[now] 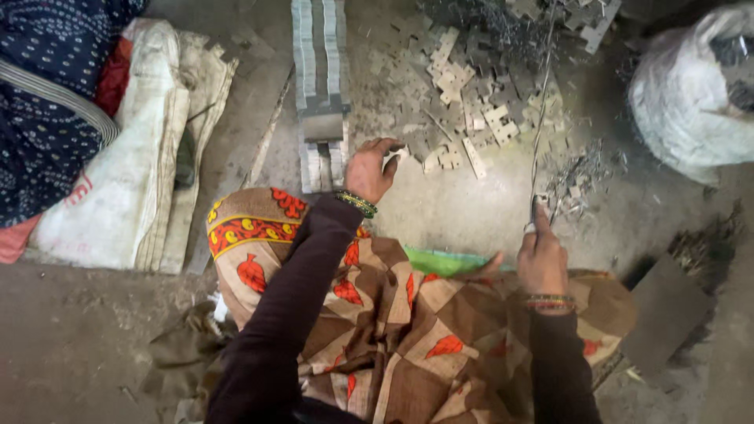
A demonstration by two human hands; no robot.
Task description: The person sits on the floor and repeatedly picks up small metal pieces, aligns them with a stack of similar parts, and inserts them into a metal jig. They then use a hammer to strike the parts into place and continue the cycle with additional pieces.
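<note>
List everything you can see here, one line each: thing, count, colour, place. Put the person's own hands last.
stacked metal pieces: several rows, grey, on the floor at top centre, ahead of the left hand
loose metal pieces: many, too many to count, pale grey, strewn on the floor at upper centre-right
metal rod: one, thin, grey, running up from the right hand
white sack: one, white, top right
folded sacks: a pile, off-white, at left
dark patterned cloth: one, navy with dots, top left
flat slab: one, dark grey, lower right
left hand: fingers at a small metal piece by the stacks
right hand: gripping the rod's lower end
</note>
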